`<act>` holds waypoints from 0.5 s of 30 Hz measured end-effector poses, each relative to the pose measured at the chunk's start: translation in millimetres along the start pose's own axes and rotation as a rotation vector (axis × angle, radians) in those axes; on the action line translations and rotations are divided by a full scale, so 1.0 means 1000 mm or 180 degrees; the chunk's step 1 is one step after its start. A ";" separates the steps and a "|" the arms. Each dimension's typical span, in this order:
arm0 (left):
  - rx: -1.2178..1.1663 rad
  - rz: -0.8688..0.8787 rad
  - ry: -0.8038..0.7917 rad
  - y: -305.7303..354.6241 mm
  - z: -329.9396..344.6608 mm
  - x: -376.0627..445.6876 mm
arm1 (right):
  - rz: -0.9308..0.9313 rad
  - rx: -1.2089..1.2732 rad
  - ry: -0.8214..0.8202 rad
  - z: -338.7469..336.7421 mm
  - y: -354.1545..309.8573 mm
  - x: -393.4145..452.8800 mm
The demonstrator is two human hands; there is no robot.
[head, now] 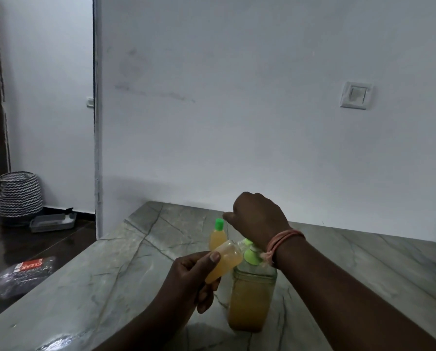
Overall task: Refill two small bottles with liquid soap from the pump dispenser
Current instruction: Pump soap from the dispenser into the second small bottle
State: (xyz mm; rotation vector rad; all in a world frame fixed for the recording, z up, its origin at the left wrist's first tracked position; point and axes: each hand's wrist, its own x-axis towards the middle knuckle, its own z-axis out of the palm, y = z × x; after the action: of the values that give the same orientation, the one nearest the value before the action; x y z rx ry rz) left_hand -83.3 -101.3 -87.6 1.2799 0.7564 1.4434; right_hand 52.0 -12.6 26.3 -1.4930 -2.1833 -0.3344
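Observation:
My left hand (189, 282) grips a small uncapped bottle (224, 262), partly filled with yellow soap. The bottle is tilted, its mouth up against the green pump head (252, 255) of the dispenser. The pump dispenser (249, 300) is a clear jar of amber soap standing on the marble table (110, 274). My right hand (257, 216) hovers behind the pump with fingers curled into a fist; its wrist, with a pink band, lies over the pump head. What the fist holds is hidden. A second small bottle (218, 236) with a green cap stands upright behind.
A white wall rises right behind the table, with a switch plate (356, 95) on it. On the dark floor to the left are a zigzag-patterned basket (19, 193), a grey tray (52, 221) and a dark packet (27, 272).

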 end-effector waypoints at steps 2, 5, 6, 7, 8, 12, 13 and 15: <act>-0.0002 -0.0004 -0.0004 -0.001 -0.002 0.000 | 0.0006 0.0002 -0.0097 -0.003 -0.002 -0.001; 0.0010 -0.0044 0.0022 -0.001 -0.002 0.000 | -0.0177 -0.0188 -0.0018 -0.009 -0.007 -0.005; 0.0012 -0.0040 0.0020 -0.001 -0.002 0.000 | -0.0237 -0.0251 0.0054 -0.012 -0.008 -0.006; 0.0012 -0.0035 0.0018 0.000 -0.001 0.000 | -0.0289 -0.0308 0.0137 -0.014 -0.008 -0.005; 0.0008 -0.0024 0.0016 0.000 -0.001 0.000 | -0.0336 -0.0344 0.0234 -0.016 -0.008 -0.005; -0.0064 0.0004 -0.0052 -0.002 -0.002 0.002 | -0.0159 -0.0135 0.0316 -0.010 -0.003 -0.005; -0.0066 0.0025 -0.0062 -0.002 -0.002 0.002 | -0.0090 -0.0090 0.0245 -0.008 -0.002 -0.005; -0.0058 0.0051 -0.0057 -0.002 -0.001 0.001 | 0.0017 -0.0028 0.0063 -0.005 0.000 -0.005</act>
State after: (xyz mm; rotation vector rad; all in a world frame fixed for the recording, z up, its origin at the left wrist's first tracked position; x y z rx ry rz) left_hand -83.1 -100.0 -89.9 1.2862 0.7211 1.4467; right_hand 54.9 -19.2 28.3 -1.4938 -2.1650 -0.3560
